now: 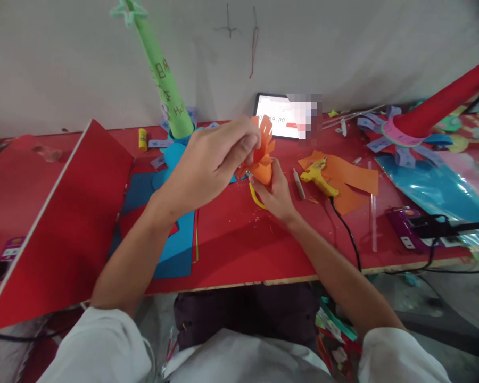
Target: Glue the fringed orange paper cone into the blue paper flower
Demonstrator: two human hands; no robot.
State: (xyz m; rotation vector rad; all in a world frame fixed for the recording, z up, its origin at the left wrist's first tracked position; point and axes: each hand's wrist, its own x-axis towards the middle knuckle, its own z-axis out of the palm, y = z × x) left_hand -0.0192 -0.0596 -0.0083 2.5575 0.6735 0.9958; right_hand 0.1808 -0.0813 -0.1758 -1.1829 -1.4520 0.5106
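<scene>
An orange paper piece with a fringed, cut edge [264, 142] is held up over the table between my two hands. My left hand [219, 157] is closed, thumb against fingers, at the fringe on its upper left side. Lower down, my right hand [278, 194] grips the rounded orange base, with the thumb in front. A small metallic tip shows beside the right thumb. Below it curves a yellow loop [256, 197]; whether the two belong together I cannot tell. Small paper scraps lie on the red tabletop underneath.
A yellow glue gun [319, 178] with a black cord lies on orange paper sheets [357, 178] at right. Behind stand a green paper tube [165, 80] and a tablet [277, 119]. A red board [64, 229] leans at left, near blue sheets [171, 260].
</scene>
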